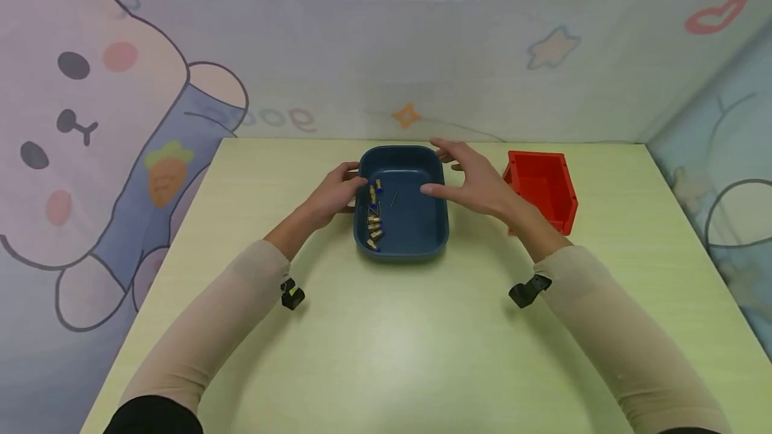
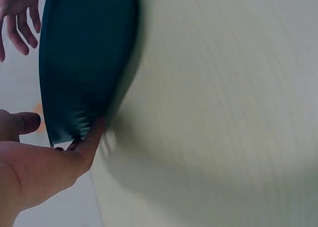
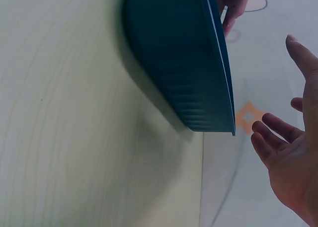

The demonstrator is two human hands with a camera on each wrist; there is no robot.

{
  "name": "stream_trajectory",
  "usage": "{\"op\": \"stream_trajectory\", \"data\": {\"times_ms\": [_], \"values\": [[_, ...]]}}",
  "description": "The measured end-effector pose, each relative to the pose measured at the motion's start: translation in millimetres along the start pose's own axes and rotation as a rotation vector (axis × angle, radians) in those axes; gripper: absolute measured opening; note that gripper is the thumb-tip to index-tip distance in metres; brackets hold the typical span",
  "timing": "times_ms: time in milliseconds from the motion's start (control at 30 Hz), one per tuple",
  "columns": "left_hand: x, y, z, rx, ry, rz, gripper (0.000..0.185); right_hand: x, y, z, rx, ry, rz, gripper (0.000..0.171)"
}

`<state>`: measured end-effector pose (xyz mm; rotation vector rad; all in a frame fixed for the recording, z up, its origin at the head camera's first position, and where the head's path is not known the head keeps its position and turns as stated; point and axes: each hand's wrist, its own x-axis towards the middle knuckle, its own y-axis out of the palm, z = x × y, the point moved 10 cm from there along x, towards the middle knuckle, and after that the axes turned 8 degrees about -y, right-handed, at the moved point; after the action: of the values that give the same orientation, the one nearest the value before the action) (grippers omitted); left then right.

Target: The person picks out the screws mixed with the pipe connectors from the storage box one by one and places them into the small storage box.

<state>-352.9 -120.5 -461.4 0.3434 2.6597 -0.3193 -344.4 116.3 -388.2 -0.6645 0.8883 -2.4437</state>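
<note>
A dark blue tray stands on the table, holding several short brass-coloured pieces with blue parts along its left side and a thin pin-like piece near the middle. At its left wall is my left hand; the thumb lies over the rim, while in the left wrist view fingers reach along the outer wall. My right hand hovers at the right rim with its thumb stretched over the tray. Spread fingers in the right wrist view stand apart from the wall, holding nothing.
A red bin stands just right of the tray, partly behind my right forearm. Behind the table's back edge hangs a printed cloth. The pale table stretches in front of the tray.
</note>
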Motion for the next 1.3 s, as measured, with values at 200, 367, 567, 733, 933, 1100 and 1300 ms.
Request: {"op": "stream_trajectory", "data": {"times_ms": [200,367,567,733,933,1100,1300], "values": [[1.9,-1.5,5.6,0.000,-0.007,-0.024,0.057,7.6,10.1,-1.3,0.028,0.013,0.001,0.087],[5.5,-0.6,9.5,-0.009,-0.009,-0.012,0.055,12.8,15.9,-0.9,0.051,0.013,-0.002,0.084],[8.2,-1.0,12.5,-0.021,-0.014,-0.003,0.055,17.1,23.7,-0.7,0.093,0.006,0.001,0.078],[9.5,-0.9,18.2,-0.020,-0.020,-0.005,0.054,19.3,31.3,-1.3,0.096,0.019,0.004,0.076],[8.7,-2.6,23.6,-0.045,-0.016,-0.014,0.055,25.1,42.8,3.9,0.088,0.006,0.022,0.075],[9.1,-3.4,27.1,-0.072,-0.007,-0.008,0.057,29.0,49.1,11.2,0.068,-0.021,0.038,0.074],[14.0,-4.5,30.4,-0.075,0.009,0.009,0.058,34.5,53.5,11.1,0.023,-0.050,0.024,0.066]]}}
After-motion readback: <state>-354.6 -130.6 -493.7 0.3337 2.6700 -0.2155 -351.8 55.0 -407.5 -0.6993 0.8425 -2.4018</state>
